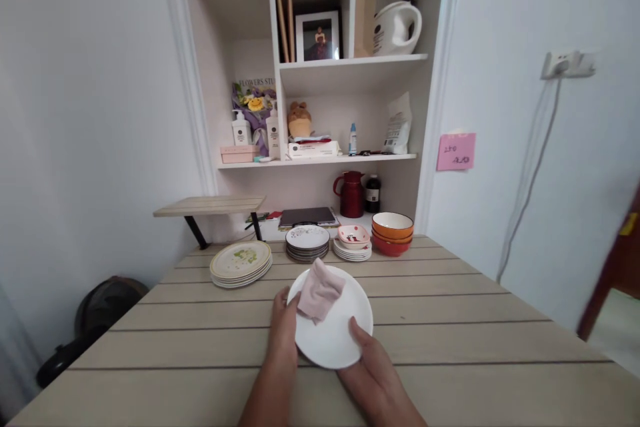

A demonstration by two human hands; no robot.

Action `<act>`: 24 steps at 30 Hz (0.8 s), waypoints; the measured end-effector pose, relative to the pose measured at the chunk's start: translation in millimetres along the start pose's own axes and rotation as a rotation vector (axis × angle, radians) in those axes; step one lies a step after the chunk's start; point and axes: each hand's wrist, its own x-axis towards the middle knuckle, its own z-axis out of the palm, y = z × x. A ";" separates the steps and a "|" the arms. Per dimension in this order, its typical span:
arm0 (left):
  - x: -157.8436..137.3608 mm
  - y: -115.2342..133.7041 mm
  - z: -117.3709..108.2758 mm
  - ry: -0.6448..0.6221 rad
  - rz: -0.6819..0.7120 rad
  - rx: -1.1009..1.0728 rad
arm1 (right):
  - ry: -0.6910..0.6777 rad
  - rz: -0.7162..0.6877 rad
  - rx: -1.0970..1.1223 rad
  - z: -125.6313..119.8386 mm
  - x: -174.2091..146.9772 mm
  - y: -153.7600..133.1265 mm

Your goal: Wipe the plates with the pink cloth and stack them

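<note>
"FLOWERS STU" reads at the top of the bouquet (255,104). The left hand (285,322) pinches the plate's left rim, thumb on the cloth (321,289), whose long axis slants up-right. The plate (333,340), round, faces the camera over the table (450,340). The right hand (373,370) pinches its lower-right rim. The note (456,151) reads "250", its second line unclear.

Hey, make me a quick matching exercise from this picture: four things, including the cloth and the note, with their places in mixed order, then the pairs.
Things:
1. Cloth
2. White plate
3. Red jug
4. Note

Places:
A. Beside the dark bottle
B. In the right hand
C. On the wall
D. On the white plate

Pairs: 1-D, 2-B, 3-A, 4-C
</note>
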 end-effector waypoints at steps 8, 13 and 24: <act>-38.8 15.2 15.2 0.370 1.254 1.312 | -0.045 0.011 -0.014 -3.2 -1.9 2.1; -52.8 24.8 36.2 0.161 1.318 1.516 | -0.089 0.037 -0.028 1.9 -6.6 2.2; -24.7 -7.5 13.1 -0.368 0.761 1.551 | -0.124 0.049 0.033 1.9 -8.7 0.4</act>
